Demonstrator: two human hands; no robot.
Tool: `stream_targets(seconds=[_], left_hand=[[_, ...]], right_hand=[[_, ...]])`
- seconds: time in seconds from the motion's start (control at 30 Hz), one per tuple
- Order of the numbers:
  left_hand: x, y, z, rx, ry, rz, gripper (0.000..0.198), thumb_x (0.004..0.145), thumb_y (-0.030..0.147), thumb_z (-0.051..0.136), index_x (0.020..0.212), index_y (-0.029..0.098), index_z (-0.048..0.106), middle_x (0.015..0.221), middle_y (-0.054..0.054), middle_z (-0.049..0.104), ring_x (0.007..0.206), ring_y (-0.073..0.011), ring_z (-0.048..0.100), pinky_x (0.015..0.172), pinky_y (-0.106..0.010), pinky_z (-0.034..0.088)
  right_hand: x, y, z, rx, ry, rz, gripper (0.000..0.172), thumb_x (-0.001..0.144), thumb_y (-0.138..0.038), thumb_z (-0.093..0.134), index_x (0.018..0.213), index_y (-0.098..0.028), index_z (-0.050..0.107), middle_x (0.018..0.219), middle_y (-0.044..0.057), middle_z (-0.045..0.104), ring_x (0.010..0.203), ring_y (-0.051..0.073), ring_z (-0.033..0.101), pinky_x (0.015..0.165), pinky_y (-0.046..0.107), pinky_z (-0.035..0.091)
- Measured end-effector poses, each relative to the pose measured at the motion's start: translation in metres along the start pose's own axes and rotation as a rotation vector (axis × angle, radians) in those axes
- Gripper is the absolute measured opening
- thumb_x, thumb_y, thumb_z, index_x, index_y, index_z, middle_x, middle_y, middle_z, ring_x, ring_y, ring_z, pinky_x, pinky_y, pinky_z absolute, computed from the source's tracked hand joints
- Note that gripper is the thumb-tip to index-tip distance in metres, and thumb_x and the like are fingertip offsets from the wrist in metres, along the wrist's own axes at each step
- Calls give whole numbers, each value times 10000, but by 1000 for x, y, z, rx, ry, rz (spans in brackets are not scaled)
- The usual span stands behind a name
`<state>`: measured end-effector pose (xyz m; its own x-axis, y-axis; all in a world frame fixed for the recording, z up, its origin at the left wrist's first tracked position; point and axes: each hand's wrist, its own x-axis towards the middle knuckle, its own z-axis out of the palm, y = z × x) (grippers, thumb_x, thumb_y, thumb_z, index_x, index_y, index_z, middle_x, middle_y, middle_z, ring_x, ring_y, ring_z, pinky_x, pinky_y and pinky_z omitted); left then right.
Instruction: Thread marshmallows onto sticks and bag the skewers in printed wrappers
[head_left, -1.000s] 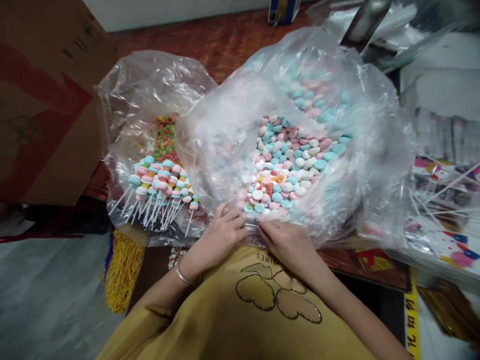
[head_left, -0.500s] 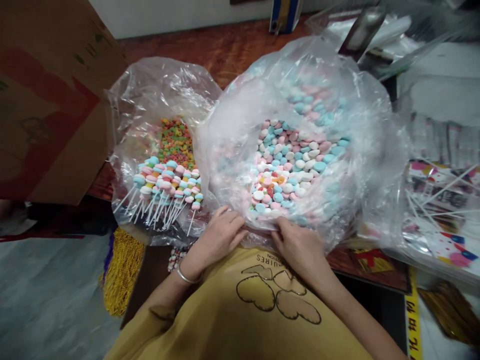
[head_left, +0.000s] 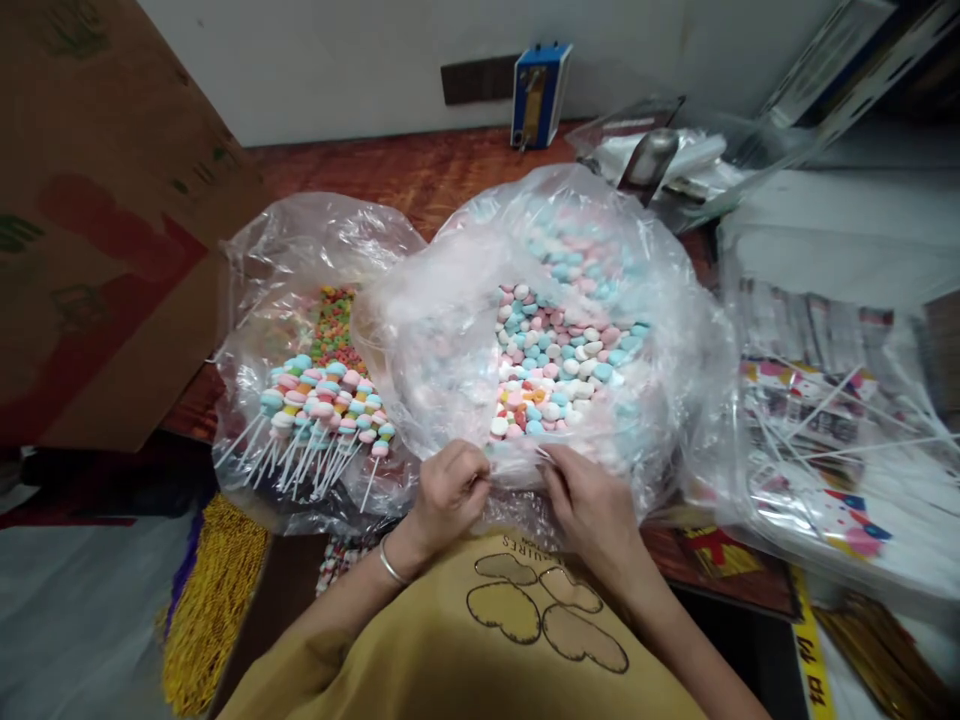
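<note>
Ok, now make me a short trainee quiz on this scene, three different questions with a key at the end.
1. True or false: the bangle is on the right wrist.
2. Which hand is nearer the candy sticks? A, right hand; B, left hand; C, both equally.
3. Fill in: the big clear bag holds mostly white, pink and ___ candies.

Key: 1, false; 2, B; 3, blue.

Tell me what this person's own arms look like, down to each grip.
The left grip and right grip are bare, ungloved hands. A slim silver bangle circles the left wrist; none shows on the right. The left sleeve is mustard yellow.
</note>
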<state>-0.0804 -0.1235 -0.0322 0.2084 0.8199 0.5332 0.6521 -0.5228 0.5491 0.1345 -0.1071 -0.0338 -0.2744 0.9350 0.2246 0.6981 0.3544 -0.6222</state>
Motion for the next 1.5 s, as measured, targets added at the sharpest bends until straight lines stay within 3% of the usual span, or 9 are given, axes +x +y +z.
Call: stream_targets(seconds=[0.17,0.37,0.57,0.87,1.0,1.13,1.27,1.33,1.5], left_hand=[[12,2,-5,-83,-466,-168,50,909,167,649,944,201,639,902,-13,641,745,-137,584,653,-261,453],[34,15,3,-584,-119,-484,189,902,356,733,903,171,700,853,-37,693,775,-147,620,703,-268,502],[35,16,16,-782,-55,-630,342,841,482,779,844,161,662,777,-10,651,702,-119,577,654,-243,487],[37,15,9,-488,-18,-380,196,953,341,633,840,181,647,765,-9,611,709,-125,548,645,-258,448],[39,10,-7,-494,77,-347,216,976,317,603,800,193,612,756,-3,597,706,-126,555,655,-265,460],[46,9,-19,-570,47,-271,143,980,280,618,860,205,633,807,-1,622,733,-119,592,692,-264,496],[68,7,-7,-594,112,-365,139,1019,315,558,1066,214,641,905,-19,684,741,-119,646,708,-271,544],[83,0,6,-490,49,-397,134,1017,283,551,1074,207,646,907,-23,695,766,-129,668,716,-273,549],[108,-26,42,-21,-189,-168,180,969,96,515,985,193,666,992,-55,689,945,-177,652,848,-320,525]], right_hand=[[11,-2,-9,332,-18,38,238,1051,-319,516,972,-206,710,877,42,666,829,186,650,728,280,516],[15,-12,-7,149,87,-119,254,1051,-266,522,1144,-210,751,887,45,617,780,169,630,678,277,508],[13,-11,-7,108,142,-161,240,1037,-248,545,1141,-220,759,898,47,626,773,162,640,661,267,514],[14,-10,-5,123,140,-183,217,1029,-241,570,1128,-214,761,866,49,652,760,164,635,657,276,511],[15,-13,-8,71,119,-225,215,1025,-224,575,1169,-197,733,919,78,735,862,211,668,772,341,524],[18,-19,-17,109,152,-322,242,1030,-166,541,1209,-188,702,969,85,764,881,216,693,804,364,521],[21,-12,-30,310,320,-15,287,1048,-226,513,1294,-230,662,893,48,714,741,175,673,651,309,524],[23,-4,-33,406,323,166,332,1054,-303,509,1365,-256,614,846,19,679,655,155,632,591,293,506],[19,17,-19,643,203,355,347,1044,-404,514,1340,-242,591,775,-21,630,551,116,538,494,238,436]])
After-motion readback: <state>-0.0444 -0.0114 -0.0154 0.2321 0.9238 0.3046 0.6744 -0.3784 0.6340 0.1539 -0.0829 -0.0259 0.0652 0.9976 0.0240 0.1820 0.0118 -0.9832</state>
